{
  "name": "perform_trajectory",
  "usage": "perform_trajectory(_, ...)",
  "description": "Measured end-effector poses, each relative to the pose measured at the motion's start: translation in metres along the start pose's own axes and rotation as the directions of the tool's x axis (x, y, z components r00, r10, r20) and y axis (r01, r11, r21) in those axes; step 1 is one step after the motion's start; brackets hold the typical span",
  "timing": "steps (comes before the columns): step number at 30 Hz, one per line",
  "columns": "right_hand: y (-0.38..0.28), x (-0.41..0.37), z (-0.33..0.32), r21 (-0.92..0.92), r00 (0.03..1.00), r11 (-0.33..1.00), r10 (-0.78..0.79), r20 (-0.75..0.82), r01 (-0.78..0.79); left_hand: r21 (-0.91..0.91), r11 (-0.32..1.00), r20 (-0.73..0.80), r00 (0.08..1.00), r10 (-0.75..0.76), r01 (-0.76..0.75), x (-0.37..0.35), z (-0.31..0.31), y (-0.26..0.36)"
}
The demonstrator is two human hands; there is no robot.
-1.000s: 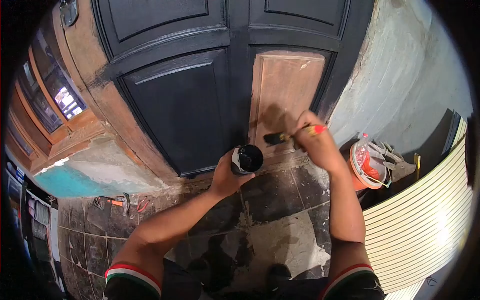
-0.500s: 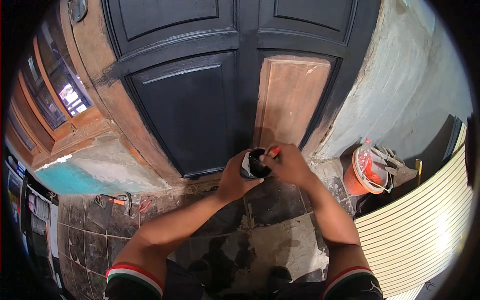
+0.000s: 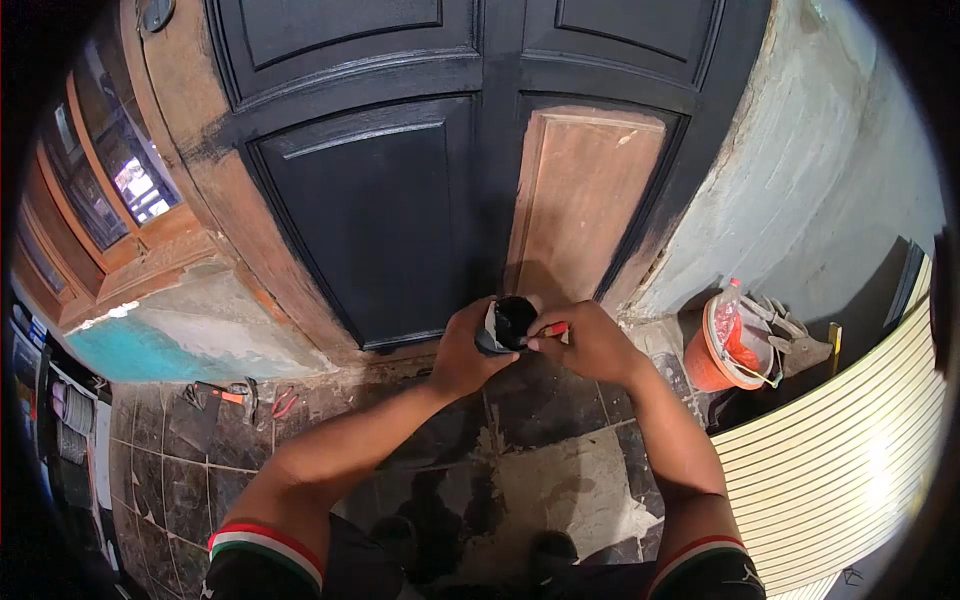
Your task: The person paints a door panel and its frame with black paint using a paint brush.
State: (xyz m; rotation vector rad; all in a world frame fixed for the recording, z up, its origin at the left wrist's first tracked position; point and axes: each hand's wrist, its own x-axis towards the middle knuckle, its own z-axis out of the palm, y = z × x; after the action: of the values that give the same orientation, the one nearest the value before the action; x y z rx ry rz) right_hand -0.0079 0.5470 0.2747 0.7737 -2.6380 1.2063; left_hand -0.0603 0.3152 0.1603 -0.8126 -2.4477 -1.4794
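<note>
My left hand (image 3: 465,350) is wrapped round a small cup (image 3: 490,342) of black paint (image 3: 514,318), tilted so its mouth faces me. At the cup's right rim, my right hand (image 3: 585,343) pinches a paintbrush by its red handle (image 3: 556,329). The bristles are hidden by the fingers and the dark paint. Just beyond both hands stands a panelled door (image 3: 370,220), mostly black. Its lower right panel (image 3: 590,190) is bare reddish-brown wood, with a shadow falling near its bottom.
An orange bucket (image 3: 708,366) holding a plastic bottle (image 3: 729,296) and rags stands at right, beside a ribbed cream sheet (image 3: 830,440). On the tiled floor (image 3: 180,490) at left lie a hammer (image 3: 250,398) and red-handled pliers (image 3: 285,402). A wooden window frame (image 3: 150,240) is at left.
My right hand has lowered slightly and turned at the cup's rim, so more of the red handle shows. My left hand and the cup have shifted slightly left.
</note>
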Motion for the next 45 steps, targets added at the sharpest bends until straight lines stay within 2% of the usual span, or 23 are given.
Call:
perform_trajectory(3,-0.009,-0.001,0.0,0.073,0.988,0.997,0.043,-0.146,-0.032,0.07,0.997,0.02,1.0,0.016,-0.018,0.001,0.0,-0.007)
perform_trajectory(6,0.011,-0.008,-0.005,-0.011,0.978,0.987,0.158,0.134,-0.158,0.059,0.998,0.028,0.999,-0.025,0.024,-0.002,0.003,-0.009)
perform_trajectory(9,0.02,-0.02,0.006,-0.038,0.984,0.999,-0.007,-0.175,0.0,0.037,0.999,0.05,0.998,-0.041,0.039,-0.005,0.011,-0.011)
perform_trajectory(12,0.032,-0.039,0.0,-0.145,0.998,0.988,0.062,0.031,-0.057,0.035,0.998,0.093,0.994,-0.056,0.053,-0.006,0.024,-0.017)
perform_trajectory(15,0.034,-0.061,-0.001,-0.183,0.984,0.981,0.029,-0.177,-0.061,0.011,0.998,0.141,0.987,-0.07,0.069,-0.002,0.04,-0.015)
perform_trajectory(18,0.051,-0.083,0.001,-0.157,0.975,0.972,0.148,-0.166,-0.175,-0.01,0.997,0.183,0.98,-0.077,0.08,0.003,0.07,-0.027)
perform_trajectory(20,0.064,-0.095,0.012,-0.018,0.909,0.964,0.244,-0.338,-0.266,-0.079,0.99,0.177,0.979,-0.1,0.115,0.006,0.084,-0.018)
perform_trajectory(21,0.072,-0.101,0.018,0.056,0.861,0.952,0.296,-0.413,-0.301,-0.035,0.987,0.189,0.97,-0.15,0.159,0.007,0.094,-0.019)
perform_trajectory(23,0.096,-0.115,0.029,0.092,0.843,0.93,0.362,-0.398,-0.355,0.056,0.968,0.21,0.944,-0.253,0.247,0.006,0.113,-0.024)
perform_trajectory(24,0.105,-0.121,0.034,0.11,0.832,0.917,0.394,-0.39,-0.383,0.047,0.967,0.178,0.95,-0.256,0.252,0.004,0.122,-0.025)
perform_trajectory(27,0.121,-0.129,0.05,0.274,0.741,0.891,0.452,-0.496,-0.361,0.044,0.963,0.106,0.958,-0.268,0.264,-0.004,0.146,-0.032)
perform_trajectory(30,0.15,-0.131,0.066,0.171,0.801,0.914,0.405,-0.44,-0.368,0.049,0.956,0.08,0.953,-0.292,0.289,-0.013,0.166,-0.051)
perform_trajectory(33,0.173,-0.122,0.079,0.629,0.666,0.754,0.568,-0.483,-0.187,-0.017,0.933,0.033,0.932,-0.36,0.361,-0.022,0.175,-0.062)
perform_trajectory(36,0.181,-0.097,0.079,0.832,0.56,0.537,0.736,-0.382,-0.138,-0.038,0.905,0.038,0.905,-0.423,0.425,-0.027,0.176,-0.078)
perform_trajectory(39,0.197,-0.066,0.079,0.915,0.449,0.393,0.837,-0.314,-0.094,-0.021,0.9,0.059,0.899,-0.434,0.436,-0.029,0.158,-0.091)
perform_trajectory(41,0.219,-0.054,0.086,0.921,0.454,0.369,0.847,-0.276,-0.128,0.061,0.887,0.056,0.886,-0.461,0.458,-0.033,0.135,-0.09)
perform_trajectory(42,0.229,-0.05,0.09,0.922,0.457,0.359,0.851,-0.26,-0.143,0.049,0.904,0.056,0.902,-0.428,0.425,-0.039,0.121,-0.091)
perform_trajectory(45,0.232,-0.038,0.105,0.876,0.384,0.344,0.9,-0.206,-0.337,0.067,0.932,0.1,0.927,-0.362,0.356,-0.065,0.07,-0.093)
